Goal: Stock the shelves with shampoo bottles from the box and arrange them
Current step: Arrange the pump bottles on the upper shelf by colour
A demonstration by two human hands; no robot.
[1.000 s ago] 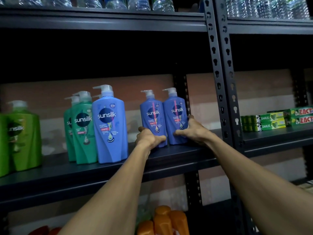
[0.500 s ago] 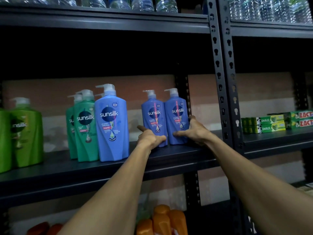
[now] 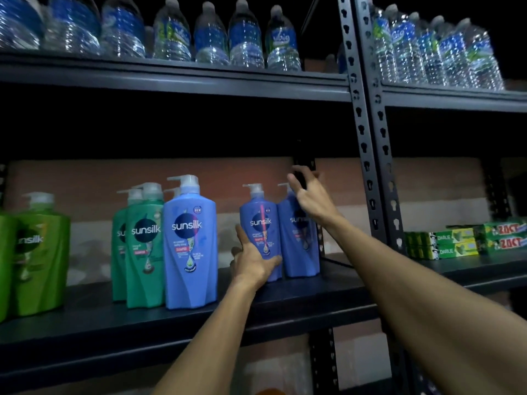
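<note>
Change: my right hand (image 3: 310, 198) has gone up from the foot of the right dark blue bottle (image 3: 299, 252) to its top. My left hand (image 3: 252, 265) has stayed low on the left dark blue bottle (image 3: 258, 220).
Shelf (image 3: 285, 297): long, dark metal. All the shampoo stands on it.
Top shelf (image 3: 171, 78): a row of water bottles (image 3: 211, 38) stands on it.
Light green bottles (image 3: 40, 252): upright at the far left of the shelf.
Big blue bottle (image 3: 190, 246): upright near the front edge, pump on top.
Dark green bottles (image 3: 145, 246): two, one behind the other, just beside the big blue bottle on its left.
Dark blue pair: upright, side by side and touching, close to the post (image 3: 368, 166), apart from the big blue bottle.
Toothpaste boxes (image 3: 453, 243): stacked on the next shelf, past the post on the right.
Left hand grip: my thumb lies across the low front of the left dark blue bottle and my fingers curl round its side. I hold it.
Right hand grip: my fingers are spread wide and blurry. It holds nothing. It is in front of the right bottle's pump; I cannot tell if it touches.
</note>
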